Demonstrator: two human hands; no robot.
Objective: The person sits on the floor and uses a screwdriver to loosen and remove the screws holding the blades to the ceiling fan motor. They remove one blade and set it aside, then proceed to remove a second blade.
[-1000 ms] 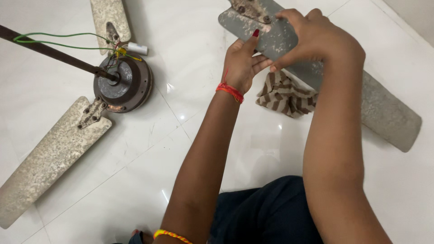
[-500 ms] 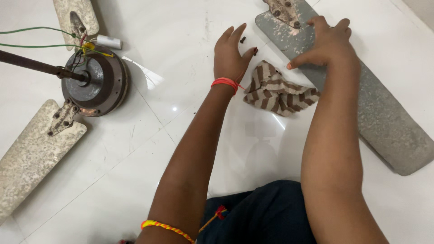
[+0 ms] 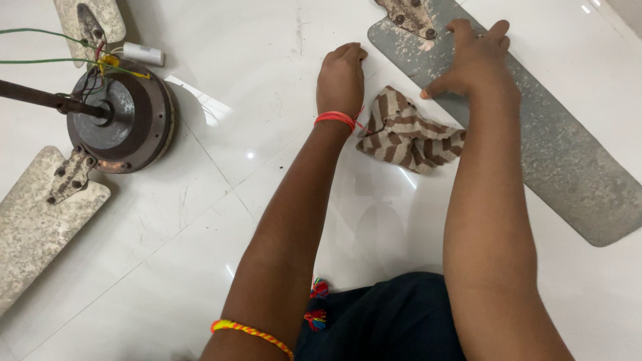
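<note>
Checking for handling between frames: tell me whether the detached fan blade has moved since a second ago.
Yes. The detached fan blade was lifted in both hands above the striped cloth; it now lies flat on the floor right of that cloth.

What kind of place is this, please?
Probably a room in a home, used as a makeshift repair spot. The glossy white tiled floor serves as the work surface, where a ceiling fan motor, a detached fan blade and a striped cloth lie.

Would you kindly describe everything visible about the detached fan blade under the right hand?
The detached fan blade is a long, flat grey panel, dusty and speckled, lying flat on the white tiled floor. A rusty metal bracket with bolts sits at its far end. The right hand rests on it with fingers spread; the striped cloth lies beside its edge.
</note>
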